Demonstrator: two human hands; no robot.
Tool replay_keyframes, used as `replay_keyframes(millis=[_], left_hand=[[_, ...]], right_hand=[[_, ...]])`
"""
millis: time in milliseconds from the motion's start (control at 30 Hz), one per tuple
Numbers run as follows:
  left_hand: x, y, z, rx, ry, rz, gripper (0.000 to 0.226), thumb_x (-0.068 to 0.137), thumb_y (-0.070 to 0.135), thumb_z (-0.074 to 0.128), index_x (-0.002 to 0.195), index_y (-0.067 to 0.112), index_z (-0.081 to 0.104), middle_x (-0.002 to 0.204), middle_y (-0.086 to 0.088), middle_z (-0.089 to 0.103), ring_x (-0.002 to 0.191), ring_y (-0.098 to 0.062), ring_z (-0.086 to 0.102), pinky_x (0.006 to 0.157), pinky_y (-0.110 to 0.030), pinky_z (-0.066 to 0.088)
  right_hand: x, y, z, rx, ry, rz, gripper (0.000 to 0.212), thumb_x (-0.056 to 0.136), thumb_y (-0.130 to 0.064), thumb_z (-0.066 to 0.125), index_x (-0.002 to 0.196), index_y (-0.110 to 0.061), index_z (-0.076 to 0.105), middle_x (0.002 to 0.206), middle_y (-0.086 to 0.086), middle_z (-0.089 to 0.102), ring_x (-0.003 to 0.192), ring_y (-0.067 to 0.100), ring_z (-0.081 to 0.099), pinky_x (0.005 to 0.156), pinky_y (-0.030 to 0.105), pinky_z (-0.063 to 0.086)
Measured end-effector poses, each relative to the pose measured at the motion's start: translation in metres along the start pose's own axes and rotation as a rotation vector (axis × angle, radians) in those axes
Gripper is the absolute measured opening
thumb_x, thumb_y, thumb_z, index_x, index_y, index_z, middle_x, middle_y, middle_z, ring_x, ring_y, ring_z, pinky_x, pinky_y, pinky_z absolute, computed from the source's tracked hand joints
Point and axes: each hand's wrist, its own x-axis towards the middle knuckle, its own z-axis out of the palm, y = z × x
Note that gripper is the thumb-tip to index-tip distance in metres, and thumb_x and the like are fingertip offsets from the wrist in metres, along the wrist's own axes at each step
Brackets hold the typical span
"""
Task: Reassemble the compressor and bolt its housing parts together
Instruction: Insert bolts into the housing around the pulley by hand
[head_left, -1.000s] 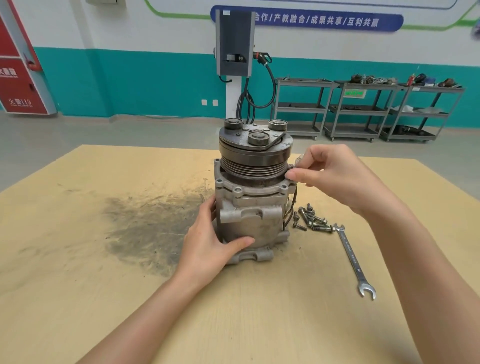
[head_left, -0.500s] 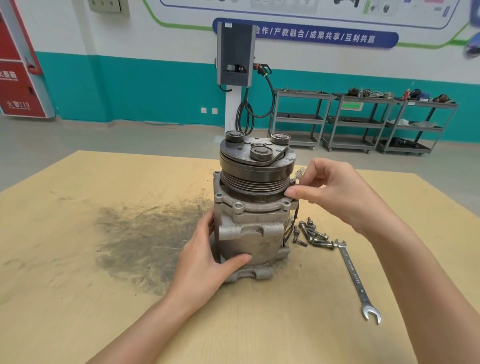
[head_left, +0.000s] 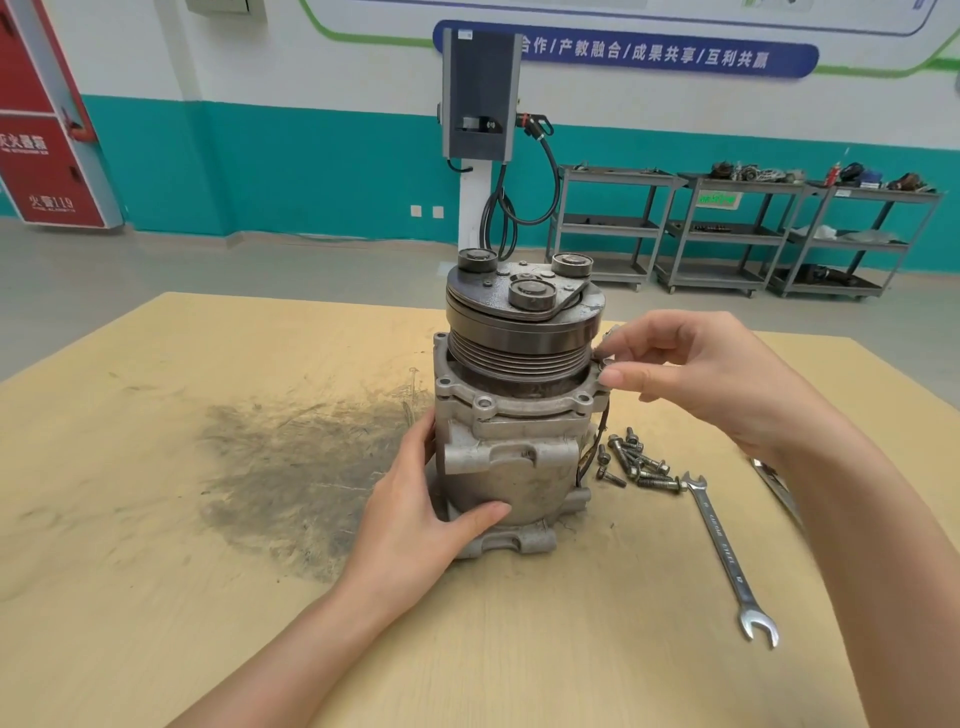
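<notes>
Compressor (head_left: 511, 415) stands upright near the middle of the wooden table (head_left: 156, 597), pulley end up, with its grey housing below the flange. Left hand (head_left: 415, 519) grips the lower housing on its left side, thumb across the front and fingers curled round behind, steadying it. Right hand (head_left: 696, 379) is at the right edge of the flange, thumb and forefinger pinching a small metal part there; it looks like a bolt being started by hand, though it is too hidden to be sure. The flange holes facing the camera look empty, so the bolting seems barely begun. A heap of loose bolts (head_left: 636, 462) lies on the table just right of the compressor base, most fasteners apparently unfitted. A spanner (head_left: 724, 551) lies untouched near them, and part of a second tool shows under the right forearm. Tightening with the spanner is left to do.
</notes>
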Motion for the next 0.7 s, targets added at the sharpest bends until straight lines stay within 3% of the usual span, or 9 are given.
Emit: replay_keyframes(millis=[133, 300, 433, 567, 700], left_hand=[[0.0, -0.002, 0.001, 0.001, -0.001, -0.005, 0.091, 0.062, 0.05, 0.081, 0.131, 0.05, 0.022, 0.107, 0.065, 0.033, 0.104, 0.038, 0.03, 0.081, 0.01, 0.025], [-0.001, -0.001, 0.001, 0.002, -0.003, -0.009, 0.088, 0.06, 0.054, 0.078, 0.127, 0.056, 0.021, 0.107, 0.064, 0.034, 0.105, 0.038, 0.031, 0.08, 0.01, 0.026], [-0.001, -0.001, 0.0, -0.003, 0.001, -0.016, 0.089, 0.057, 0.06, 0.075, 0.127, 0.058, 0.019, 0.109, 0.061, 0.037, 0.107, 0.035, 0.034, 0.081, 0.009, 0.028], [0.0, -0.001, 0.0, 0.007, 0.0, -0.008, 0.085, 0.056, 0.063, 0.072, 0.123, 0.062, 0.02, 0.107, 0.064, 0.033, 0.105, 0.038, 0.031, 0.08, 0.01, 0.026], [0.0, -0.004, 0.001, 0.015, 0.006, 0.005, 0.084, 0.064, 0.047, 0.082, 0.119, 0.066, 0.022, 0.108, 0.064, 0.033, 0.106, 0.037, 0.031, 0.08, 0.01, 0.027]], right_hand=[[0.0, 0.001, -0.001, 0.031, -0.018, 0.008, 0.019, 0.061, -0.035, 0.074, 0.078, -0.026, 0.073, 0.077, -0.008, 0.074, 0.065, 0.001, 0.061, 0.059, 0.016, 0.052], [0.002, 0.001, 0.008, 0.031, 0.041, 0.023, 0.029, 0.056, -0.039, 0.078, 0.069, -0.017, 0.063, 0.064, -0.005, 0.068, 0.058, 0.006, 0.055, 0.054, 0.021, 0.049], [0.0, 0.002, 0.0, 0.073, -0.022, 0.026, 0.023, 0.057, -0.037, 0.076, 0.077, -0.025, 0.073, 0.078, -0.006, 0.074, 0.069, 0.005, 0.064, 0.06, 0.02, 0.053], [0.0, 0.002, 0.002, 0.059, -0.027, 0.018, 0.009, 0.06, -0.035, 0.073, 0.069, -0.032, 0.074, 0.077, -0.007, 0.074, 0.069, 0.006, 0.063, 0.059, 0.02, 0.052], [0.001, 0.003, 0.008, 0.041, 0.049, 0.002, 0.022, 0.058, -0.039, 0.077, 0.067, -0.023, 0.065, 0.071, 0.001, 0.069, 0.064, 0.011, 0.056, 0.059, 0.029, 0.05]])
